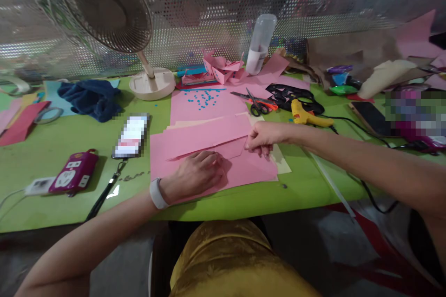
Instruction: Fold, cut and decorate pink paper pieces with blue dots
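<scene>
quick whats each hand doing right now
left hand: open, pressed flat on the pink paper
right hand: closed, grip pinching the folded edge of the pink paper

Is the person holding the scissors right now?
No, the scissors lie untouched beyond the right hand, which pinches the pink paper.

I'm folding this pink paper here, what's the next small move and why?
Probably lower the folded flap and press it down along the fold. Your right hand pinches the flap's corner, while your left hand lies flat on the pink sheet, holding it steady on the green table.
</scene>
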### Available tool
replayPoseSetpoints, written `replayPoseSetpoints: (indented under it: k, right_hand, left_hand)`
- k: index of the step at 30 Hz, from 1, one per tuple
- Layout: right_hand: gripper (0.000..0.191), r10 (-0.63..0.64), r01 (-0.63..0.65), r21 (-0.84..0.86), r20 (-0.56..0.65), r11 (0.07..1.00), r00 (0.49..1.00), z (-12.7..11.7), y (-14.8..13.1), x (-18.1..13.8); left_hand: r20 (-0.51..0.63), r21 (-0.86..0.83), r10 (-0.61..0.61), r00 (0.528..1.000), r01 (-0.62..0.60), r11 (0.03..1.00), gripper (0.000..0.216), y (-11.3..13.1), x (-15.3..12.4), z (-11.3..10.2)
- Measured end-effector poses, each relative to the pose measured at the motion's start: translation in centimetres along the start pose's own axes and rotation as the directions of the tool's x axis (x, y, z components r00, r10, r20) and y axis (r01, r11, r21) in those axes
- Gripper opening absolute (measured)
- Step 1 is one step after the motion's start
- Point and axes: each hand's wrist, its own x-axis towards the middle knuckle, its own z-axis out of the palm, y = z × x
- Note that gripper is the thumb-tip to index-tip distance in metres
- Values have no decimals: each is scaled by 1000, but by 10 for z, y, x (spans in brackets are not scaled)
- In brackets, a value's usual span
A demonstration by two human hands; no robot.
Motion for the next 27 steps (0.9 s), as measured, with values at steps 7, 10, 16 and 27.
replayPoseSetpoints:
  k: [7, 10, 16, 27]
  right_hand:
    - [40, -43, 44, -7, 120, 999, 992, 27, -22, 18]
    - [38, -40, 41, -7, 139, 999, 989, 28, -21, 23]
    - [41, -27, 28, -1, 145, 1000, 989, 26, -21, 21]
    - [47, -65, 66, -1, 135, 998, 989, 27, -17, 19]
  left_hand:
    - [28, -156, -101, 995, 104, 982, 22, -2, 1, -11]
    - [89, -276, -462, 882, 468, 839, 27, -10, 14, -22]
    - [731, -481, -333, 596, 796, 368, 50, -28, 48, -16]
    - [750, -538, -282, 598, 800, 264, 47, -32, 36, -20]
